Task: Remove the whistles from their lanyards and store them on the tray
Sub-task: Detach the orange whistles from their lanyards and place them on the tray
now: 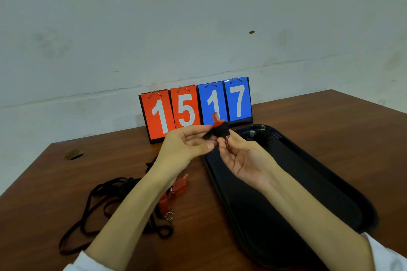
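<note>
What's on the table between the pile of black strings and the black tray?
In the head view, two red whistles lie between the black lanyards and the tray, partly hidden by the left forearm.

Bare room: scuffed wall (198, 17), scoreboard (196, 105).

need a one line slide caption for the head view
Both hands, left and right, work a red whistle off its lanyard above a black tray.

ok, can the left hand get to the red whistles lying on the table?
Probably not yet: the left hand is busy holding a whistle with the right hand. The table whistles lie unobstructed under its forearm.
</note>
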The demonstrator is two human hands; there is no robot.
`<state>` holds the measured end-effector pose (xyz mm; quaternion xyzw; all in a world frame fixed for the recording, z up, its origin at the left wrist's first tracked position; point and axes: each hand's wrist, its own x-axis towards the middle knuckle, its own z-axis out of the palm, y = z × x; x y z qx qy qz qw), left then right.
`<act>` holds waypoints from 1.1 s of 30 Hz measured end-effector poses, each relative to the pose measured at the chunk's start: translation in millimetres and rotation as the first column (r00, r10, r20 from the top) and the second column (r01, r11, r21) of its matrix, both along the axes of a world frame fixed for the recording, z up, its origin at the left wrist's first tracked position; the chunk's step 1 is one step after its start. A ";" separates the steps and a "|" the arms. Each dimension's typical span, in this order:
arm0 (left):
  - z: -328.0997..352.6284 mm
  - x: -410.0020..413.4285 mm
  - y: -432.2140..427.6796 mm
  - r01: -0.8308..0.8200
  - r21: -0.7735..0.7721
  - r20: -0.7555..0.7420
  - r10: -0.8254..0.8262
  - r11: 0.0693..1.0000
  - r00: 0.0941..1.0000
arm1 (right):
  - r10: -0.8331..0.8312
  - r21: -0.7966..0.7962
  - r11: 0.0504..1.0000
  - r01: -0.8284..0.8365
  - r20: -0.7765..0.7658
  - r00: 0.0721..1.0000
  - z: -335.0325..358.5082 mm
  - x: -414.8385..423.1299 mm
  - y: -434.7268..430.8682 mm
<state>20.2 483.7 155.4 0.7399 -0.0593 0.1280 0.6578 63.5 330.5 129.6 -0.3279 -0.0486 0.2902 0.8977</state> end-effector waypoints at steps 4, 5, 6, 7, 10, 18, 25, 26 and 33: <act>-4.1 -0.8 -9.2 -0.214 0.046 0.169 0.203 0.976 0.964 | 0.008 0.000 1.000 -0.008 -0.028 1.000 -0.7 -5.0 3.8; -5.6 -1.4 -10.8 -0.274 0.092 0.227 0.248 0.957 0.942 | 0.008 0.000 1.000 -0.008 -0.036 0.999 -0.6 -5.9 4.6; -6.5 -2.8 -12.5 -0.323 0.129 0.283 0.277 0.937 0.918 | 0.006 -0.003 1.000 -0.006 -0.041 0.999 -0.3 -6.6 5.3; -7.5 -3.9 -13.7 -0.363 0.155 0.334 0.297 0.919 0.895 | 0.006 -0.008 1.000 -0.006 -0.044 0.999 -0.6 -7.0 6.2; -10.0 -4.5 -15.9 -0.448 0.177 0.422 0.343 0.876 0.839 | 0.009 -0.013 1.000 -0.010 -0.053 0.999 -2.6 -7.8 8.7; -22.9 0.1 -9.0 -0.600 0.368 0.684 0.230 0.711 0.692 | -0.011 -0.050 0.999 0.009 -0.024 1.000 -1.5 -10.3 9.5; -34.3 3.0 -9.3 -0.661 0.417 0.738 0.193 0.624 0.647 | -0.087 -0.109 0.989 0.097 0.088 0.992 -1.6 -13.2 9.5; -36.3 3.6 -9.4 -0.663 0.425 0.733 0.196 0.616 0.651 | -0.100 -0.119 0.987 0.112 0.102 0.990 -2.2 -14.4 10.1; -44.0 7.3 -9.8 -0.671 0.583 0.704 0.126 0.458 0.699 | -0.157 -0.176 0.969 0.173 0.101 0.982 -5.2 -15.1 12.4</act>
